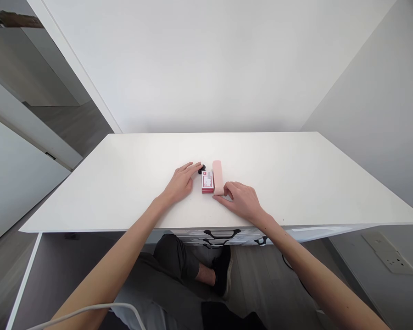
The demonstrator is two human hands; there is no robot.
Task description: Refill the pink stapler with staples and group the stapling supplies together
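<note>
A pink oblong case (217,176) lies on the white table (124,183), with a small red and white box (207,183) right beside it on its left. A small black object (201,169) sits just beyond the box. My left hand (181,182) rests on the table with its fingers stretched out, their tips touching the black object. My right hand (242,200) is at the near end of the pink case, fingers curled with the tips against it.
The table meets a white wall at its far edge. Under the table's front edge are black handles (221,234) and cables. My legs in dark trousers and a black shoe (222,270) show below. A wall socket (392,261) is at the lower right.
</note>
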